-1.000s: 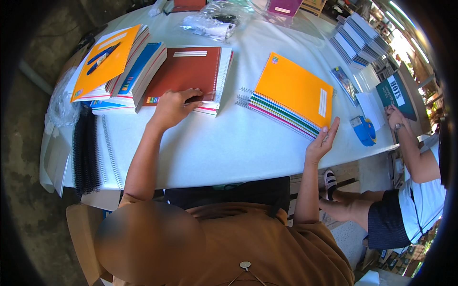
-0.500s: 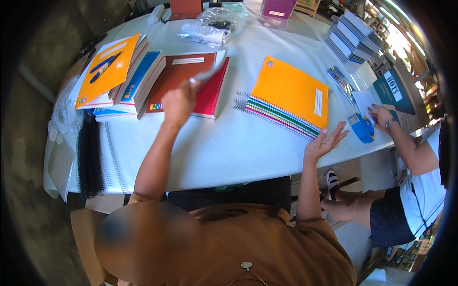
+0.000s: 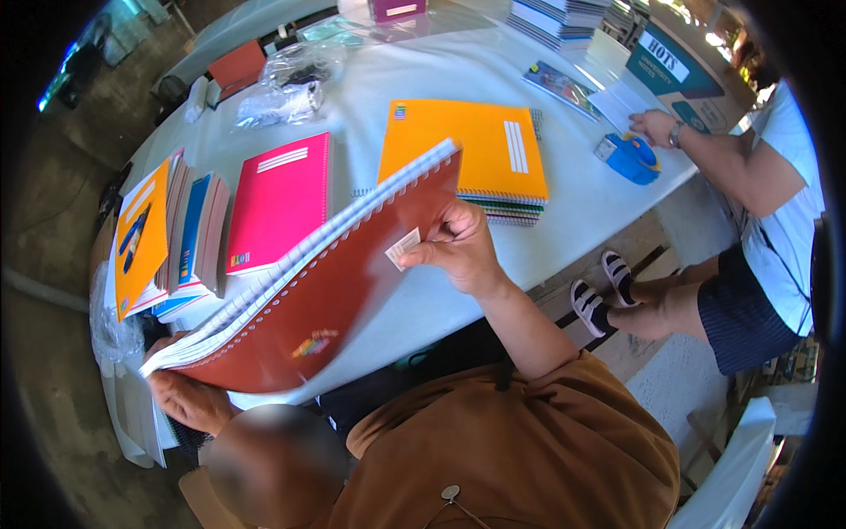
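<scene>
A brown-covered notebook (image 3: pixel 352 273), its white pages punched with holes along one edge, is lifted above the near side of the table and tilted. My left hand (image 3: pixel 189 401) is closed round its lower left end, some of the fingers hidden behind the pages. Near its right end, my right hand (image 3: pixel 463 251) grips the cover, thumb on the label. Behind it lies a pink-covered notebook (image 3: pixel 286 198). Farther right, beyond my right hand, stands a stack of wire-bound notebooks with an orange one (image 3: pixel 454 145) on top.
At the left, a pile of notebooks carries an orange cover (image 3: pixel 141 238) with pens on it. Clear plastic wrap (image 3: pixel 286 93) lies at the back. On the right, a co-worker's hand (image 3: pixel 654 128) rests by white paper, near a blue tape dispenser (image 3: pixel 630 159) and a carton (image 3: pixel 679 75).
The brown notebook has been lifted off the table toward me, uncovering the pink one. My right hand has moved left from beside the orange stack and taken hold of it. The view has shifted.
</scene>
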Tool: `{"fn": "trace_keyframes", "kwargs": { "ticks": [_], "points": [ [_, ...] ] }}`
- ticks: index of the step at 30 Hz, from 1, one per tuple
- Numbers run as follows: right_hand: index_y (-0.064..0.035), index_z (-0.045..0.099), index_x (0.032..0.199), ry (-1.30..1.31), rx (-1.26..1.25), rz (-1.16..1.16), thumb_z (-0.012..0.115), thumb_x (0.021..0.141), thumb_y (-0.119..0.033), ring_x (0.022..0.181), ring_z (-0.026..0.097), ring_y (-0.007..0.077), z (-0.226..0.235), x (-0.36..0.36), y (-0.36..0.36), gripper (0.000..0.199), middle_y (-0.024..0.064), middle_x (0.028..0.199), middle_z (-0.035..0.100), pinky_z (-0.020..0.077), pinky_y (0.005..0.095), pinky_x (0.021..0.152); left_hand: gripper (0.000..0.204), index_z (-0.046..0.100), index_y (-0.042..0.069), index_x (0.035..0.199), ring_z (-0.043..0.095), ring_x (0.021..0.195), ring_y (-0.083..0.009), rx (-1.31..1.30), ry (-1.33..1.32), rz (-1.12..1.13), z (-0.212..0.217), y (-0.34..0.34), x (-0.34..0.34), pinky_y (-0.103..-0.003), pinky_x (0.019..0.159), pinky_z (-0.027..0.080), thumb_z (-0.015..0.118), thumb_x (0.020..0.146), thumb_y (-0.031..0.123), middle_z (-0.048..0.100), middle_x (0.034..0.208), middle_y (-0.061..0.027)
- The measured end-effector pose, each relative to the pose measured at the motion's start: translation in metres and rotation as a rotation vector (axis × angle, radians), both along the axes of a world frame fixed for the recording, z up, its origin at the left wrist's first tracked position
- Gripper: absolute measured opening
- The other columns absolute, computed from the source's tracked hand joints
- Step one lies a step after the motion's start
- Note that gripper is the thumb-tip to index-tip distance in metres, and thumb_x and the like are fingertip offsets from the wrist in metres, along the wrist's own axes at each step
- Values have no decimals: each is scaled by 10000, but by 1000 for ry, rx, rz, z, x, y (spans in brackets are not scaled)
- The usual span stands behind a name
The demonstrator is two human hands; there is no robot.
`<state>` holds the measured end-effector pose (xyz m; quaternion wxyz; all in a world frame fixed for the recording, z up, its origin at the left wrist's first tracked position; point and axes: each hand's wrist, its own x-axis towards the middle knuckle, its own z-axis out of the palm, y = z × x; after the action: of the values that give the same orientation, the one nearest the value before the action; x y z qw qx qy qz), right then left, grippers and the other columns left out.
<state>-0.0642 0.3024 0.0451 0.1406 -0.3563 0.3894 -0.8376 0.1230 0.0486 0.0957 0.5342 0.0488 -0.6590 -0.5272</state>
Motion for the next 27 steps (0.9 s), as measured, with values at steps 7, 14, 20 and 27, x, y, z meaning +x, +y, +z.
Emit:
{"fn": "trace_keyframes", "kwargs": {
  "ticks": [7, 14, 20, 27],
  "points": [
    [-37, 571, 1061, -204, 274, -96, 703, 761, -47, 927, 567, 86, -64, 5, 1, 327, 36, 1006, 621, 465, 256, 813, 415, 457, 22, 1169, 497, 952, -141, 335, -440, -365, -117, 3, -25, -285, 860, 378, 536, 770, -65, 542, 1044, -71],
    [-19, 608, 1038, -135, 415, -65, 693, 766, -47, 914, 580, 100, -70, 3, 16, 286, 45, 966, 651, 464, 279, 819, 360, 476, -9, 1130, 535, 992, -172, 367, -590, -292, -114, 24, -33, -309, 900, 397, 491, 774, -61, 572, 1077, -110],
    [-6, 607, 975, 50, 348, -31, 726, 725, -88, 861, 583, 95, -16, -10, 23, 288, 55, 901, 647, 466, 250, 772, 395, 441, -37, 1135, 617, 863, -220, 398, -596, -402, -120, 38, -40, -345, 803, 492, 445, 747, -112, 585, 1007, -121],
    [1, 643, 1004, 207, 444, -118, 676, 776, -33, 769, 571, 88, -15, -14, 20, 232, 35, 846, 648, 465, 238, 708, 351, 498, -4, 1079, 598, 865, -221, -61, -891, -204, -125, 9, -15, -332, 763, 478, 489, 739, -89, 581, 923, -107]
  ]
}}
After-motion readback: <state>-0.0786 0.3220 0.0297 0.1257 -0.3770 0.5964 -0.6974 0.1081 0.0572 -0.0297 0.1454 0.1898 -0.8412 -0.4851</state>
